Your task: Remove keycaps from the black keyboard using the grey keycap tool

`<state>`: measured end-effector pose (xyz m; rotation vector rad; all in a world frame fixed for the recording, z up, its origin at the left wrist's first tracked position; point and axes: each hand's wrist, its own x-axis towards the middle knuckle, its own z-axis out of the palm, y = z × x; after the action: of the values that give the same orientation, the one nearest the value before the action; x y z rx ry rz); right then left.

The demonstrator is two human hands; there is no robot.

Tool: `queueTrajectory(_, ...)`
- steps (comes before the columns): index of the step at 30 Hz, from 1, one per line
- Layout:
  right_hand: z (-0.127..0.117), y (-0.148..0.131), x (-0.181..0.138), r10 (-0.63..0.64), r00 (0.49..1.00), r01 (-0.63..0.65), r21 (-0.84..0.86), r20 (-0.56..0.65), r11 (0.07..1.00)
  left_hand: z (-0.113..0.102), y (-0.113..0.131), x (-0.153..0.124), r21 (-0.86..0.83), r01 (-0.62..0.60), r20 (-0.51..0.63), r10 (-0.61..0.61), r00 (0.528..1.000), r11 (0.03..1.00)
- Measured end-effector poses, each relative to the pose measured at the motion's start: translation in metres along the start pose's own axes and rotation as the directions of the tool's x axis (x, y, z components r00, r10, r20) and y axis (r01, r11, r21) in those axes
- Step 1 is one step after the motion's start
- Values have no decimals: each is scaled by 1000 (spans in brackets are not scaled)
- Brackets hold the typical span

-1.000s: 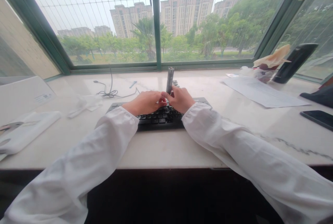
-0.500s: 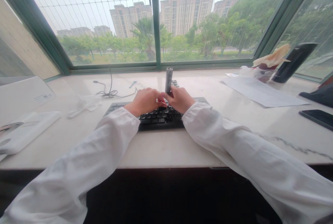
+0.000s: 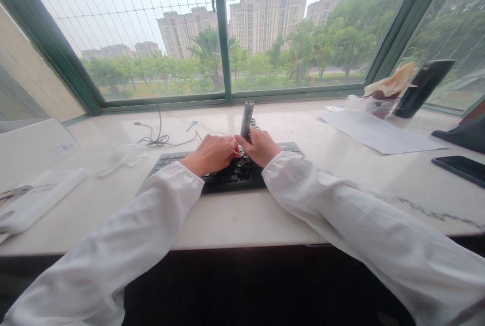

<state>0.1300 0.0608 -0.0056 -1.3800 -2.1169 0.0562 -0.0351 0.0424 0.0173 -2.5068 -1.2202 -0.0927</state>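
Right hand (image 3: 262, 147) grips a near-upright gray rod (image 3: 247, 119) over a black keyboard (image 3: 237, 178); left hand (image 3: 214, 154) curls alongside; its grip is hidden.

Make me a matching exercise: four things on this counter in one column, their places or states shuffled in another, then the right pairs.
1. Keyboard
2. Phone
3. Cable
4. Rod

A. Grey, sticking up from the right hand
B. Dark, at the picture's right edge
C. Black, below the left hand and the right
D. Thin, in a tangle near the window

Pairs: 1-C, 2-B, 3-D, 4-A
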Motion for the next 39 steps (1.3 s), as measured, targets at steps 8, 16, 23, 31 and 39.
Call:
queueTrajectory(8,1,-5,-2,57,998,-55,-83,23,995,6,5,1,85,7,66,-13,998,996)
queueTrajectory(16,-1,-13,-6,86,996,-85,-90,10,992,10,1,0,22,-20,56,19,998,1000)
queueTrajectory(23,0,-16,-10,72,997,-71,-94,9,993,10,-1,-1,-17,-15,54,16,998,1000)
queueTrajectory(31,2,-19,-12,53,998,-50,-162,15,986,7,1,-1,5,-26,74,25,997,1000)
queueTrajectory(39,3,-21,-12,1,999,6,-213,33,977,8,0,-1,2,-22,92,22,995,1000)
